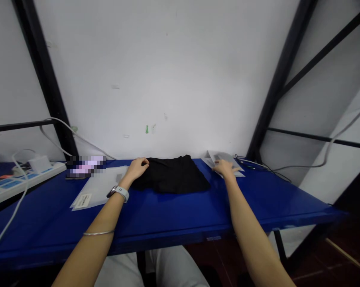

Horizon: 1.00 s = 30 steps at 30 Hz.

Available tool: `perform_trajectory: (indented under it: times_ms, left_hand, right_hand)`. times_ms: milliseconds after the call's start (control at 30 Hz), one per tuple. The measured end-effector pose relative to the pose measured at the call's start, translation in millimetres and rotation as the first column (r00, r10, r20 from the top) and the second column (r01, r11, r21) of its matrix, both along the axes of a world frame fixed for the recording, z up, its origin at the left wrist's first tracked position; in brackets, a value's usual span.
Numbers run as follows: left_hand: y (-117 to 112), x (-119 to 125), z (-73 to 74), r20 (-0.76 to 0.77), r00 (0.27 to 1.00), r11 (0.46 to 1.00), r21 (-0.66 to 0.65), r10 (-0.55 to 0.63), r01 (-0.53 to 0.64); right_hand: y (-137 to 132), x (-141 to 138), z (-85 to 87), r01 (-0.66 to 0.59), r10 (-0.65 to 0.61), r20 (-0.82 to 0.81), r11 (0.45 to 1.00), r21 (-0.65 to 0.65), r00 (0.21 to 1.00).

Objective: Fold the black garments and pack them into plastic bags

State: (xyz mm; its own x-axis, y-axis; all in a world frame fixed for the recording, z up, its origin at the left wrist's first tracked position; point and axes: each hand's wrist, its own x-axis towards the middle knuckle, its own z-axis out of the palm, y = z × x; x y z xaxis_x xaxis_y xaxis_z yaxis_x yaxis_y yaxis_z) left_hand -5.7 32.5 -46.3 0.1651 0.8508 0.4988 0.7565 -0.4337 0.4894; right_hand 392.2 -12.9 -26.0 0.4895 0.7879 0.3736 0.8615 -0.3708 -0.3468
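A black cloth garment [172,175] lies spread out on the blue table in front of me. My left hand [137,168] is at its upper left corner, with thumb and forefinger curled together on the fabric's edge. Partly under my left forearm are flat translucent plastic bags [100,187] with a white label [83,201]. To the right of the garment, my right hand [224,167] rests on more translucent plastic bags [232,159], fingers spread. One of these sheets stands up a little behind the fingers.
On the left of the blue table [174,215] are a phone [87,166] and a white power strip [27,181] with a charger [40,163] and cables. Thin cables [265,165] run along the back right. Black metal posts [44,75] frame the white wall.
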Motion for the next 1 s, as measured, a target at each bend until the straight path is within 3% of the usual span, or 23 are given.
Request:
perform_trajectory:
  times_ms: [67, 133, 233, 300, 367, 567, 633, 733, 800, 900, 1000]
  left_hand:
    - [0.3, -0.9, -4.2, -0.051, 0.998, 0.999, -0.023, 0.024, -0.025]
    - [-1.2, -1.4, -7.6, -0.104, 0.994, 0.998, -0.057, 0.031, -0.037]
    - [-6.2, -0.8, -8.5, -0.165, 0.986, 0.992, -0.129, -0.015, -0.006]
    - [-10.3, 0.2, -5.6, -0.185, 0.983, 0.982, -0.190, -0.015, -0.020]
    - [-14.1, 1.0, -1.0, -0.191, 0.981, 0.972, -0.222, 0.031, -0.074]
    - [-21.8, -0.3, 9.9, -0.246, 0.951, 0.964, -0.140, 0.186, -0.225]
    - [-24.2, -0.2, 11.6, -0.273, 0.937, 0.963, -0.096, 0.216, -0.250]
    - [-28.3, 1.2, 13.2, -0.336, 0.905, 0.954, -0.050, 0.262, -0.295]
    - [-30.7, 2.2, 13.7, -0.389, 0.880, 0.949, -0.041, 0.273, -0.313]
    - [-32.5, 3.0, 14.4, -0.393, 0.878, 0.945, -0.058, 0.274, -0.321]
    - [-30.6, 2.5, 16.2, -0.313, 0.908, 0.945, -0.080, 0.279, -0.318]
  right_hand:
    - [2.2, -10.8, -2.2, -0.067, 0.063, 0.076, 0.997, 0.044, 0.995]
    - [4.9, -28.7, -4.4, -0.274, 0.266, 0.115, 0.960, 0.058, 0.957]
    - [8.8, -58.7, -9.9, -0.628, 0.630, 0.040, 0.776, -0.054, 0.775]
    - [10.3, -72.2, -12.7, -0.741, 0.742, -0.050, 0.660, -0.125, 0.669]
    - [10.2, -76.5, -11.6, -0.771, 0.766, -0.097, 0.621, -0.144, 0.635]
    - [5.2, -58.3, 6.7, -0.779, 0.740, -0.254, 0.614, -0.126, 0.624]
    - [6.6, -55.2, 8.1, -0.750, 0.729, -0.185, 0.656, -0.085, 0.659]
    - [12.6, -58.5, 0.3, -0.684, 0.684, 0.068, 0.729, -0.029, 0.726]
    - [17.4, -64.0, -9.9, -0.647, 0.651, 0.168, 0.757, -0.086, 0.740]
    - [22.9, -71.9, -25.7, -0.601, 0.626, 0.199, 0.780, -0.175, 0.754]
    - [25.6, -76.5, -34.1, -0.571, 0.587, 0.222, 0.809, -0.137, 0.779]
